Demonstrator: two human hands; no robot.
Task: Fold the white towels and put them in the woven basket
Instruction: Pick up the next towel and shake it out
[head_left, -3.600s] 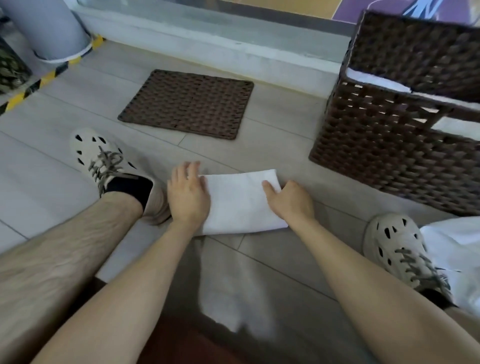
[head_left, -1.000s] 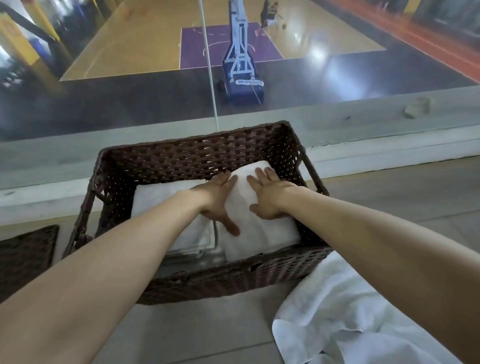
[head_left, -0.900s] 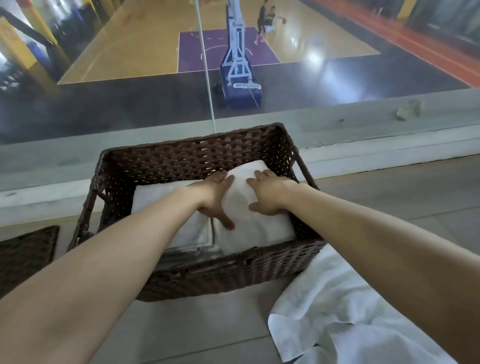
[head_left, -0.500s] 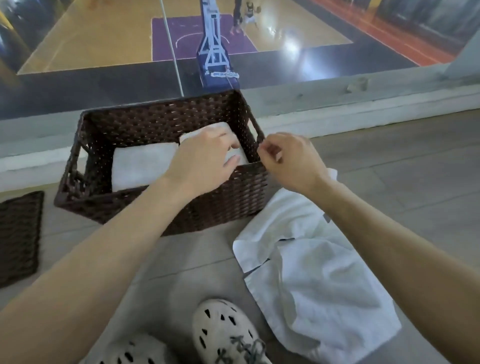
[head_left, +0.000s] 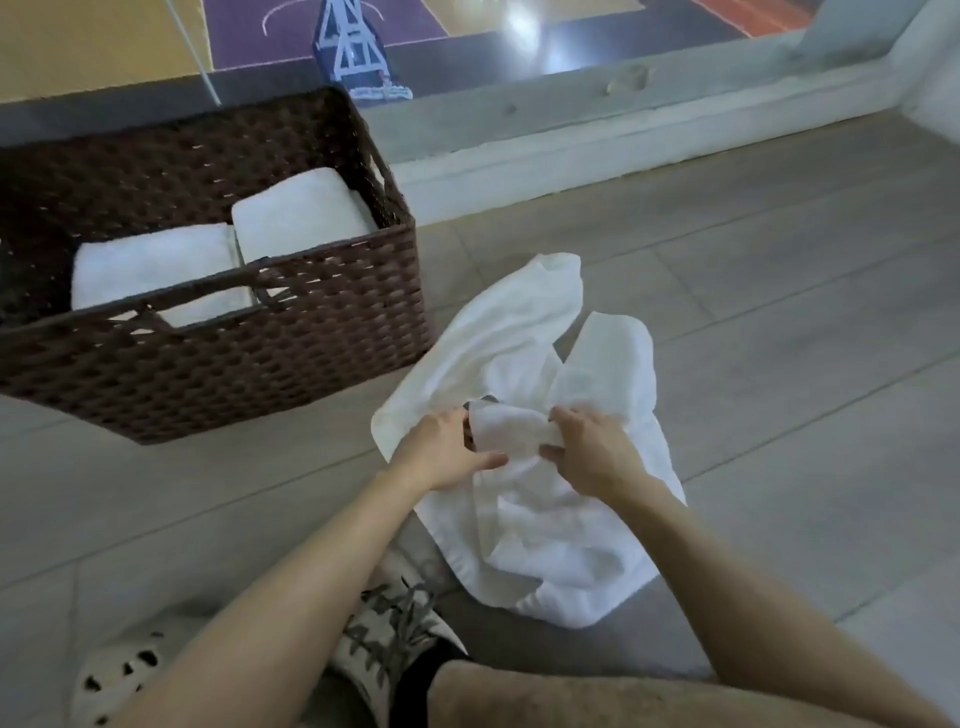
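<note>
A dark brown woven basket (head_left: 291, 332) stands on the floor at the left. Inside it lie two folded white towels, one at the left (head_left: 150, 265) and one at the right (head_left: 301, 213). To the right of the basket a crumpled white towel (head_left: 540, 519) lies in a heap on the floor. My left hand (head_left: 441, 452) and my right hand (head_left: 587, 447) both grip a bunched part of that towel between them, close together above the heap.
Grey floor tiles stretch to the right and front. A low white ledge (head_left: 623, 150) runs along the back under a glass pane. My shoes (head_left: 395, 639) and a bare knee sit at the bottom edge, just in front of the towel heap.
Both hands left the basket, where they pressed a folded towel down, and dropped to the loose towel on the floor, which they now grip. The view tilted down and right.
</note>
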